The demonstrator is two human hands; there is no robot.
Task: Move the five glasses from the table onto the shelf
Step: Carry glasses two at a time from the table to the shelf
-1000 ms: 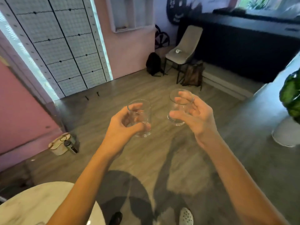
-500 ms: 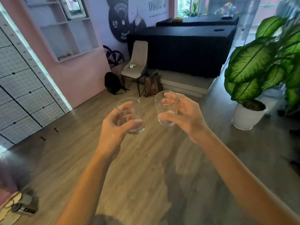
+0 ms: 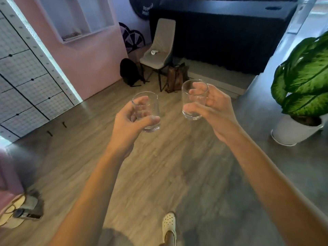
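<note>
I carry two clear empty glasses out in front of me over a wooden floor. My left hand (image 3: 129, 121) grips one glass (image 3: 148, 110) around its lower half, held upright. My right hand (image 3: 211, 107) wraps the other glass (image 3: 193, 98) from the right side, also upright, a little higher and further away. A white wall shelf (image 3: 79, 20) with open compartments hangs on the pink wall at the upper left. The table is out of view.
A beige chair (image 3: 159, 48) stands ahead by a dark counter (image 3: 221, 32), with a black backpack (image 3: 128, 71) and a brown bag (image 3: 175, 77) at its legs. A potted plant (image 3: 301, 89) stands at the right. Slippers (image 3: 19, 210) lie at the lower left.
The view has swung right, away from the marble table, then tilted down again. Both hands keep their glasses, now held slightly further apart. My foot in a white clog has come into view.
</note>
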